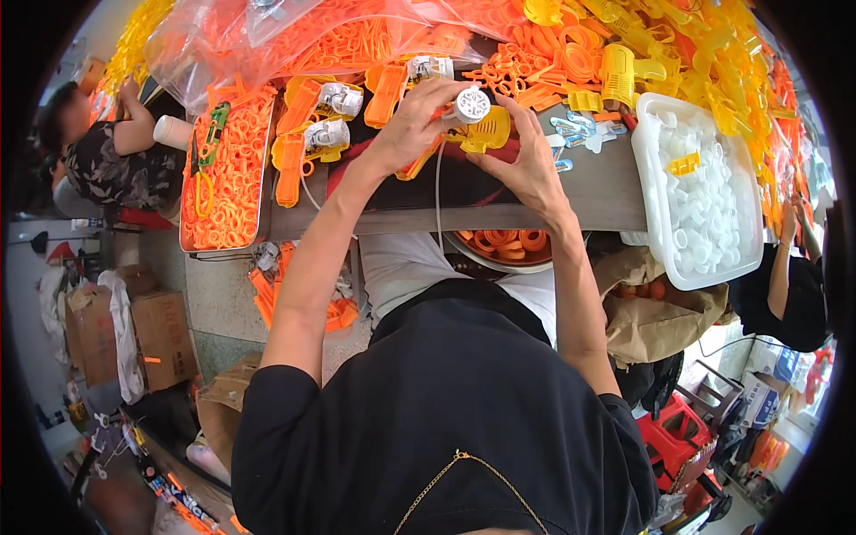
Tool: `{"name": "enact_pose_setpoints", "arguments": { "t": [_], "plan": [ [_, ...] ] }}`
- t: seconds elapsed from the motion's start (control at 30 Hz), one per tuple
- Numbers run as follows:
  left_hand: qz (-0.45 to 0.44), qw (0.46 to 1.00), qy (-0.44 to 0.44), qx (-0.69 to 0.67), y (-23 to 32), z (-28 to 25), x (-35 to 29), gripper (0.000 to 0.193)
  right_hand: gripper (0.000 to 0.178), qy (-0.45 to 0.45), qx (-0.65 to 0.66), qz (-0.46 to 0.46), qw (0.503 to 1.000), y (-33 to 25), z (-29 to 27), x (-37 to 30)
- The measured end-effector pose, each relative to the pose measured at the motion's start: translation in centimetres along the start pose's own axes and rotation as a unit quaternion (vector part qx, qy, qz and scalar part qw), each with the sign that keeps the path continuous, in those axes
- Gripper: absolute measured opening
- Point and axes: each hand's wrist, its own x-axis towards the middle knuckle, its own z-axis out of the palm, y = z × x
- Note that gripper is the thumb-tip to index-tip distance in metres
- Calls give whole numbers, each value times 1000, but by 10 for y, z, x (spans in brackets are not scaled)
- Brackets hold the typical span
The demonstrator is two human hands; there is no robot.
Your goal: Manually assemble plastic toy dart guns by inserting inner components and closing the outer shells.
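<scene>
Over the table's near edge, both my hands work on one toy part with an orange handle. My left hand (415, 123) is closed around it, beside a white round mechanism (471, 105) with an openwork face. The thumb and fingers of my right hand (528, 168) are closed on a translucent yellow plastic shell (486, 132), held against the mechanism. A thin white cord (439, 192) hangs below. To the left lie similar orange handles (290, 169) with white mechanisms (327, 134) attached. How the pieces join is hidden by my fingers.
An orange-filled tray (265, 201) holds green-handled snips (212, 134) at left. A white bin (660, 209) of white caps stands right. Orange and yellow parts (624, 76) heap behind, near sticker sheets (584, 131). Other people (116, 147) sit left and right (785, 294).
</scene>
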Motion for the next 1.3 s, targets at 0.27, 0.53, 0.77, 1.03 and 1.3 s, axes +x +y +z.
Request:
{"name": "enact_pose_setpoints", "arguments": {
  "t": [0.27, 0.53, 0.77, 1.03, 1.3],
  "plan": [
    [30, 984, -168, 40, 6, -17, 30, 46, 85, -22, 16, 17, 999, -6, -16, 9],
    [-7, 975, -221, -23, 3, -19, 41, 43, 86, -22, 22, 21, 999, -3, -16, 13],
    [3, 971, -209, 117, 12, -12, 39, 43, 86, -22, 15, 26, 999, -6, -16, 13],
    [-53, 996, -62, -29, 15, -11, 18, 29, 82, 37, 107, 51, 992, 2, 5, 16],
    [-37, 998, -52, 25, 18, -3, 14, 28, 76, -3, 104, 63, 993, 8, 0, 11]
  ]
}}
